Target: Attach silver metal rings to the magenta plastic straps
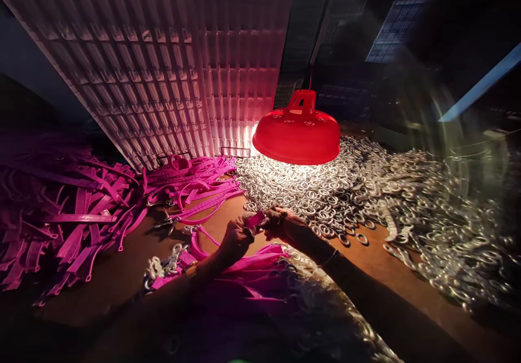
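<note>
My left hand (238,237) is closed around the end of a pink strap (255,220), which shows as a short folded band above the fingers. Beside it, my right hand (284,225) has its fingers bent together at the strap's right side. Whatever its fingertips pinch is too dark and small to make out. Below both hands lies a bundle of pink straps (260,257) with metal rings at its right end. Metal clips (165,262) lie left of my left forearm. Just beyond my right hand spreads a heap of metal rings (301,189).
A red lamp (299,135) hangs low over the rings. Pink straps (81,227) are piled at the left, with more pink straps (195,184) behind the hands. Metal fittings (439,243) cover the table's right side. Ribbed panels (163,75) stand at the back.
</note>
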`<state>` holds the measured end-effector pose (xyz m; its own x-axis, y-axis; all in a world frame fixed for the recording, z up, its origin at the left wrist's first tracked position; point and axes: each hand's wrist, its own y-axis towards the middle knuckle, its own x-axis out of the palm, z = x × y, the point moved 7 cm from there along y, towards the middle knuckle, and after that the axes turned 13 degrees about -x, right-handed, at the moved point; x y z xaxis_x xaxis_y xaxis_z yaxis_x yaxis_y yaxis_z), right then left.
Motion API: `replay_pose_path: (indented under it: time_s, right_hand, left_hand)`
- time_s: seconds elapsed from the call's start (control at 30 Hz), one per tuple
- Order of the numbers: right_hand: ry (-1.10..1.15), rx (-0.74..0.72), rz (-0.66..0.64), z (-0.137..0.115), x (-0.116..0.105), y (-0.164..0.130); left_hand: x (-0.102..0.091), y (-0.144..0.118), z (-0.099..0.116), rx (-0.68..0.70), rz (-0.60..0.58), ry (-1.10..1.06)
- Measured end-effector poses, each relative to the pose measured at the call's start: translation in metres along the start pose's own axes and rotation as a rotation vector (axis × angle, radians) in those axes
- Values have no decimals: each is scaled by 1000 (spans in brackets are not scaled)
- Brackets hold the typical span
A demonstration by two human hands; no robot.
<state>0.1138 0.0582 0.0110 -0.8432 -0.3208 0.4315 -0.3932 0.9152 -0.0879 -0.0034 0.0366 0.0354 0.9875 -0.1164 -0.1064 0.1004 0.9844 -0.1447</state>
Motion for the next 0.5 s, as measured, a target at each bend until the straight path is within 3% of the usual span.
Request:
replay_pose_path:
  time_s: [0.1, 0.2, 0.37, 0.5]
  right_hand:
    - [-12, -31, -50, 2, 4, 1]
    - [-157, -91, -28, 6, 1, 5]
    - [-347, -211, -12, 9, -7, 11]
    - [-404, -211, 4, 9, -12, 8]
  left_hand:
    - [2, 5, -16, -187, -35, -226]
    - [3, 7, -26, -303, -60, -290]
    - [4, 9, -29, -336, -115, -323]
    - [3, 6, -26, -254, -108, -333]
